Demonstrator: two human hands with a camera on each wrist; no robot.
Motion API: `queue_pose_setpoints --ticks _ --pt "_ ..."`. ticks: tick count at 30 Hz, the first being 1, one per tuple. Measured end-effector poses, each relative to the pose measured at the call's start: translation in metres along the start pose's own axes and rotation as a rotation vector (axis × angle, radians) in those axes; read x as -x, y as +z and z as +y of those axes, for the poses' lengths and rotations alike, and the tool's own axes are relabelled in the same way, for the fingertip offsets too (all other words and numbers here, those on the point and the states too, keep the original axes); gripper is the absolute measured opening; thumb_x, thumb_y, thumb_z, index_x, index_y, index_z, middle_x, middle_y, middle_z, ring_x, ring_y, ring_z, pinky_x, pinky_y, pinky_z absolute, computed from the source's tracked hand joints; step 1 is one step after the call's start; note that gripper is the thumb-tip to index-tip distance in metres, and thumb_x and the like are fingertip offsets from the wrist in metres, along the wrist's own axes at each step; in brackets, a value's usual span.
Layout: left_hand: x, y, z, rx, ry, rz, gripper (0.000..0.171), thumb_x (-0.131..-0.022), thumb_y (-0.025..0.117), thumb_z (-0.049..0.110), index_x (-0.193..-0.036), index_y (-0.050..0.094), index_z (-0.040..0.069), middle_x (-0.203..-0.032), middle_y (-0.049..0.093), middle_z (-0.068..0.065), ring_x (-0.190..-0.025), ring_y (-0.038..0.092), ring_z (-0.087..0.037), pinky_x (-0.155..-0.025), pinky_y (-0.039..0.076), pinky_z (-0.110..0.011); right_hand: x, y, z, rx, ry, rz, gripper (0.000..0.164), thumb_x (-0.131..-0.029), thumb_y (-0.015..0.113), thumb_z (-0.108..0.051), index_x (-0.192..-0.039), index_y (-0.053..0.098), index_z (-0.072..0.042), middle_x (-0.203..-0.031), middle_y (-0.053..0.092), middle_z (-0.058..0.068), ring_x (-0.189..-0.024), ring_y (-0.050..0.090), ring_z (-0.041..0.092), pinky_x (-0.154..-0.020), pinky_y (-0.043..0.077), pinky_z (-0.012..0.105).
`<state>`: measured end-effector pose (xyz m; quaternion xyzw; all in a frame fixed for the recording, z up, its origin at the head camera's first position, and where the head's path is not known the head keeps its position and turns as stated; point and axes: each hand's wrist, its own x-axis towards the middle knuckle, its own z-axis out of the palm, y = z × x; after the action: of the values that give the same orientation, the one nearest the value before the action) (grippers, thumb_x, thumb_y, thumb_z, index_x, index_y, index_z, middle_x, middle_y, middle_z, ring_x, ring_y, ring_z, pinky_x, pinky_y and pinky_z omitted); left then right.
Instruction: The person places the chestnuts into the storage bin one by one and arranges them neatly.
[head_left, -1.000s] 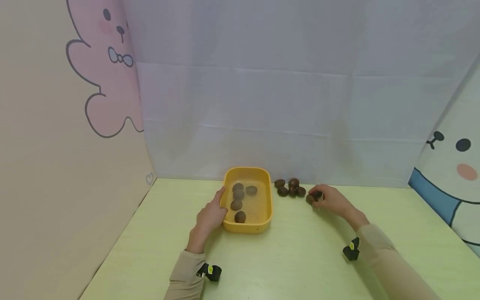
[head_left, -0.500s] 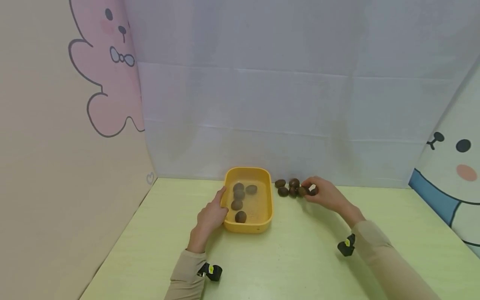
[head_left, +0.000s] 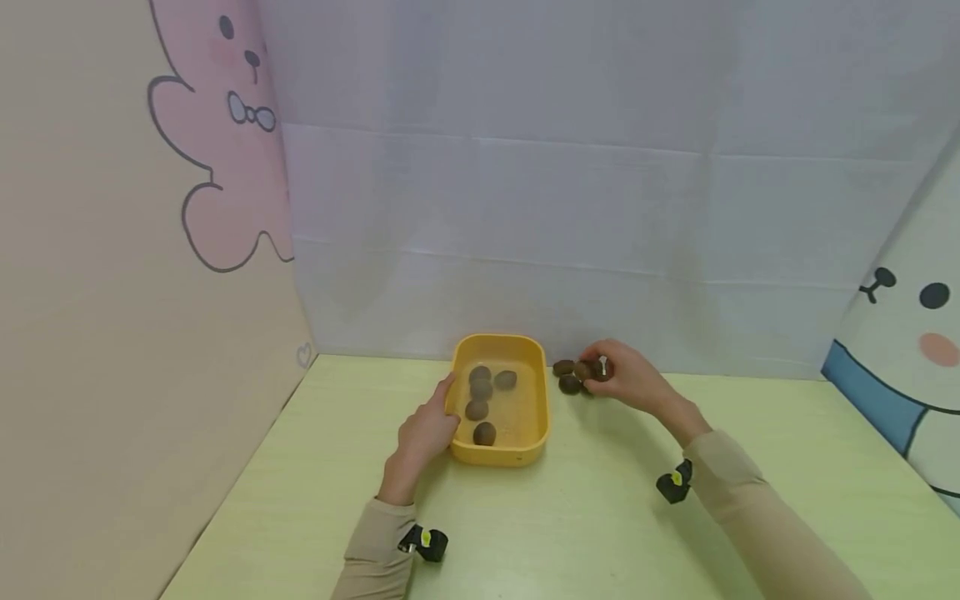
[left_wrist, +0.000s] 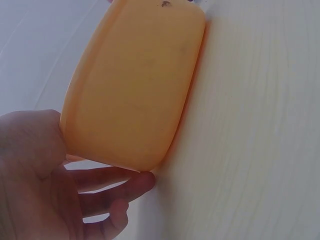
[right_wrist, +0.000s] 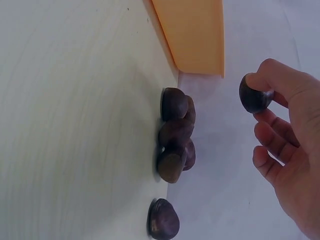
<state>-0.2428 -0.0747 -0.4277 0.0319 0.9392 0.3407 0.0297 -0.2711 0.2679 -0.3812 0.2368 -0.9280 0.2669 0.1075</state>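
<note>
A yellow plastic container (head_left: 498, 457) stands on the table, with several chestnuts (head_left: 484, 433) inside it. My left hand (head_left: 427, 429) grips its left wall. In the left wrist view the thumb side is at the rim, and fingers touch the outside of the container (left_wrist: 130, 90). My right hand (head_left: 633, 379) pinches one chestnut (right_wrist: 254, 95) between thumb and finger, held off the table. Beside it in the right wrist view lies a cluster of chestnuts (right_wrist: 175, 132), and one chestnut (right_wrist: 164, 219) lies apart. In the head view my right hand hides part of that cluster.
A white cloth (head_left: 495, 208) hangs behind the table, close to the container and chestnuts. The pale table (head_left: 570, 517) extends in front. Walls with a pink cartoon bear (head_left: 228, 183) on the left and a white cartoon figure (head_left: 907, 358) on the right flank it.
My right hand has moved left and slightly up from the right end of the chestnut cluster, now over it with a chestnut pinched. My left hand keeps its grip on the container.
</note>
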Motion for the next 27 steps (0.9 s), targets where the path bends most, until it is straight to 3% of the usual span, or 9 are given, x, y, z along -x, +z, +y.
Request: queue_pose_setpoints --ticks 7,12,17,24,27 --pt "0.002 0.001 0.002 -0.001 0.010 -0.003 0.068 -0.092 0.052 0.018 -0.156 0.031 0.028 -0.096 0.067 -0.015 -0.056 0.046 -0.021 -0.051 0.033 -0.033 -0.012 0.002 -0.015 -0.019 -0.009 -0.020 0.034 -0.080 0.078 -0.012 -0.111 0.068 -0.005 -0.105 0.066 0.010 -0.078 0.058 0.026 -0.070 0.046 0.027" --pt "0.002 0.000 0.002 -0.010 0.005 -0.001 0.068 -0.093 0.053 0.019 -0.156 0.031 0.028 -0.089 0.066 -0.014 -0.057 0.047 -0.022 -0.052 0.034 -0.033 -0.023 0.009 -0.027 -0.017 -0.041 -0.031 0.034 -0.078 0.078 -0.012 -0.111 0.069 -0.006 -0.105 0.066 0.010 -0.076 0.056 0.023 -0.067 0.044 0.027" --pt "0.002 0.000 0.000 -0.001 -0.004 -0.007 0.068 -0.093 0.053 0.019 -0.156 0.030 0.028 -0.082 0.063 -0.012 -0.056 0.046 -0.021 -0.052 0.034 -0.033 -0.035 0.022 -0.034 -0.011 -0.085 -0.053 0.034 -0.078 0.077 -0.014 -0.110 0.070 -0.007 -0.108 0.068 0.008 -0.083 0.057 0.025 -0.074 0.048 0.032" --pt "0.001 0.002 0.000 0.008 0.006 -0.003 0.068 -0.092 0.053 0.018 -0.156 0.031 0.028 -0.099 0.068 -0.016 -0.056 0.046 -0.022 -0.052 0.034 -0.033 -0.048 0.036 -0.046 0.048 -0.122 -0.076 0.032 -0.079 0.078 -0.017 -0.108 0.070 -0.009 -0.102 0.068 0.005 -0.088 0.060 0.025 -0.076 0.049 0.033" --pt "0.000 0.002 0.000 0.006 0.006 0.001 0.068 -0.092 0.053 0.018 -0.156 0.031 0.029 -0.095 0.067 -0.014 -0.055 0.046 -0.021 -0.051 0.034 -0.033 -0.052 0.040 -0.050 0.058 -0.113 -0.103 0.032 -0.080 0.078 -0.018 -0.109 0.070 -0.010 -0.101 0.068 0.004 -0.096 0.061 0.029 -0.082 0.049 0.037"
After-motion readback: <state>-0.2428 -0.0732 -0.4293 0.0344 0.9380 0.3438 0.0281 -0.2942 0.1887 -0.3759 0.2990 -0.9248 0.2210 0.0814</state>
